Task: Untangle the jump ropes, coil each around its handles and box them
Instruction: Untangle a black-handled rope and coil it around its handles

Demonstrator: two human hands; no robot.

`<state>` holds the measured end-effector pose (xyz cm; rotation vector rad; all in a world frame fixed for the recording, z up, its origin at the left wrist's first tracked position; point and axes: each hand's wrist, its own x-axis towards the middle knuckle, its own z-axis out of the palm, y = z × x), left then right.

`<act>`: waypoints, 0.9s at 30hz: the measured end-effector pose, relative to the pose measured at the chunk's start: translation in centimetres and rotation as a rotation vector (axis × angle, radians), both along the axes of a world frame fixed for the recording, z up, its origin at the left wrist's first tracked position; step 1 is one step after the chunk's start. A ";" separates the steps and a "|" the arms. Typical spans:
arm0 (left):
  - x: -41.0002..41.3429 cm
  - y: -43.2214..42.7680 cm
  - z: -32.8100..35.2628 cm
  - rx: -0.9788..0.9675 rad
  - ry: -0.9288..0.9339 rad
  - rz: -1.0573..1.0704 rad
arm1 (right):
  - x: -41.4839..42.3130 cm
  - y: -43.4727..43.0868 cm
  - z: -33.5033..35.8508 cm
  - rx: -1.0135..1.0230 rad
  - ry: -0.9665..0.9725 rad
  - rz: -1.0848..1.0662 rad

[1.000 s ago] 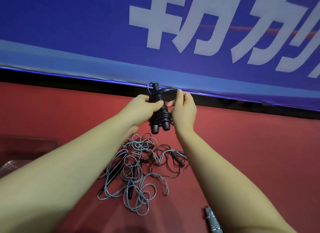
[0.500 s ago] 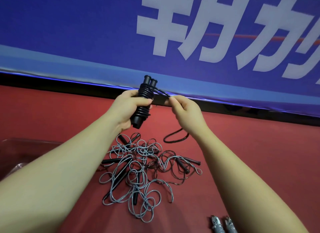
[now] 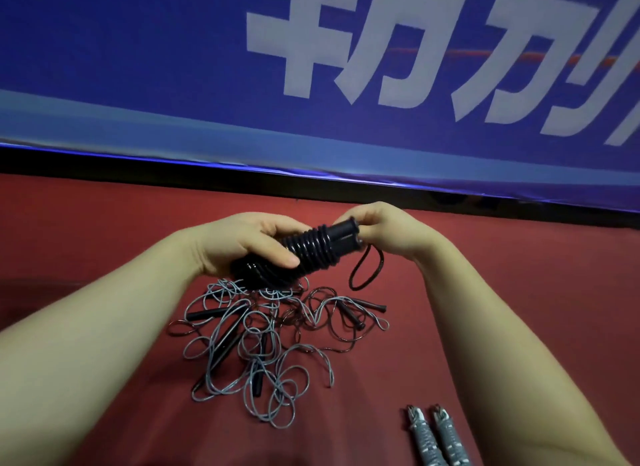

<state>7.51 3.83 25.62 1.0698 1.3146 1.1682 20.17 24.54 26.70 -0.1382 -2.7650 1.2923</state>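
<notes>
Head view. Holds a coiled black jump rope (image 3: 311, 250) in mid-air over a red surface (image 3: 519, 309), both arms stretched forward. Grips its lower, thicker end with the left hand (image 3: 242, 247), fingers and thumb curled round the windings. Pinches the upper end of the 2 paired handles (image 3: 343, 231) with the right hand (image 3: 391, 230), fingertips bent in against the handle tips. Leaves 1 loose black loop (image 3: 367, 271) hanging below the right hand, unwound.

Below the hands, lying on the red surface: a tangled pile of grey and dark ropes (image 3: 263, 347), with several black grips (image 3: 207, 315) among the loops. Near the bottom edge, right of the pile and well apart from it: 2 grey wrapped bundles (image 3: 436, 438) side by side, possibly coiled ropes, partly cut off by the frame. Behind, along the far edge: a blue banner (image 3: 138, 67) with large white characters.
</notes>
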 end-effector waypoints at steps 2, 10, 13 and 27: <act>0.2 -0.1 0.0 -0.104 0.162 -0.083 | 0.2 -0.5 0.6 0.069 -0.088 0.055; 1.9 1.3 -1.1 -0.350 0.477 -0.033 | -0.4 -3.9 2.4 0.633 -0.202 0.145; 1.8 1.6 -1.4 -0.332 0.395 0.072 | -0.7 -4.8 2.7 1.080 -0.027 0.165; 1.6 2.4 -0.8 -0.233 1.507 0.468 | -1.1 -3.8 2.0 1.040 -0.290 -0.328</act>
